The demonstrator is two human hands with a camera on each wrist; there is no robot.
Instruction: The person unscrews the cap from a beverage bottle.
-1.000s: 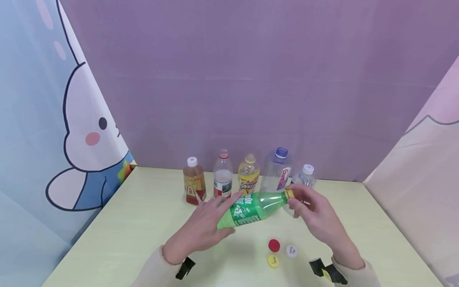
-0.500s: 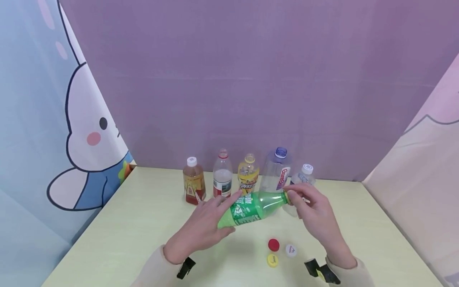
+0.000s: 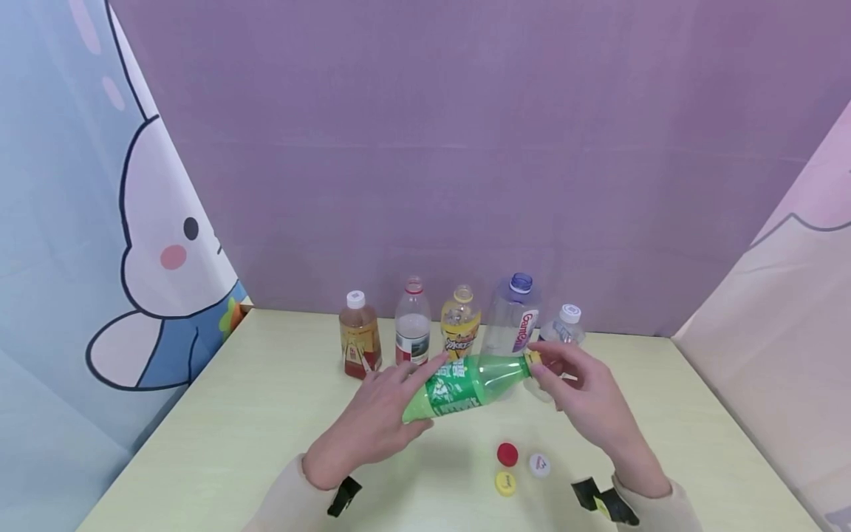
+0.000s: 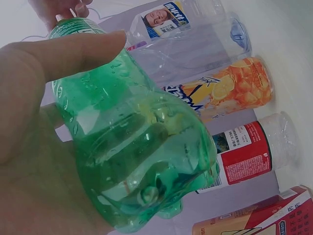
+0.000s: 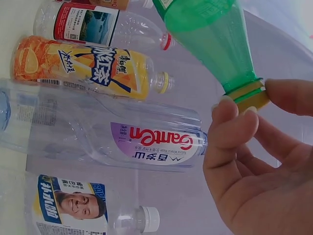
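Observation:
A green plastic bottle (image 3: 459, 390) with pale green contents lies tilted in the air above the table, its neck toward the right. My left hand (image 3: 375, 414) grips its lower body; in the left wrist view the thumb lies across the green bottle (image 4: 142, 161) near the label. At the other end my right hand (image 3: 588, 391) pinches the yellow cap (image 3: 532, 360) between thumb and fingers. The right wrist view shows that cap (image 5: 248, 95) seated on the neck, with fingertips on both sides of it. Some fingers of the left hand are hidden behind the bottle.
Behind the hands stand an amber bottle (image 3: 360, 340), a red-ringed bottle (image 3: 414, 325), a yellow-labelled bottle (image 3: 461, 325), a large clear bottle (image 3: 508, 321) and a white-capped bottle (image 3: 565, 325). Red (image 3: 507, 454), white (image 3: 540, 465) and yellow caps (image 3: 505, 483) lie on the table.
My right hand's fingers shift around the yellow cap: they cover it half a second ago and show it again now. The left hand and bottle stay almost still.

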